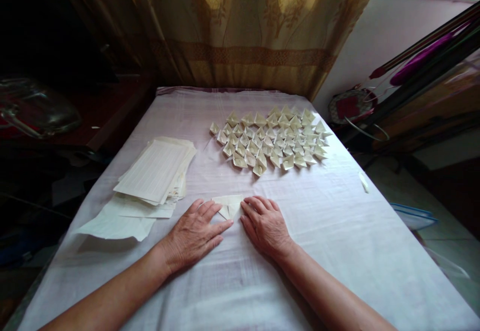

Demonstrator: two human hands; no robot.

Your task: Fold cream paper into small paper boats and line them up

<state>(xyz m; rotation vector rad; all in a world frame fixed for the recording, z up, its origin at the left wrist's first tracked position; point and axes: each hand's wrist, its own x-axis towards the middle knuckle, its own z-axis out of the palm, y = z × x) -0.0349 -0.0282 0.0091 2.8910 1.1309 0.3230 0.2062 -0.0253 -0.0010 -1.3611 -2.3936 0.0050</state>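
A small piece of folded paper (229,204) lies flat on the cloth between my two hands, its point toward me. My left hand (197,233) rests palm down over its left side, fingers spread and the thumb by its lower tip. At the right corner, the fingertips of my right hand (267,225) touch the paper, with that hand lying flat and its fingers loosely apart. Beyond my hands, several folded paper boats (260,143) stand grouped in rows. To the left is a stack of lined paper sheets (152,171).
A pale checked cloth (330,271) covers the table. One loose sheet (116,221) sticks out under the stack. A paper scrap (363,182) lies near the right edge. A golden curtain (240,26) hangs behind; a glass jug (33,106) stands on dark furniture at left.
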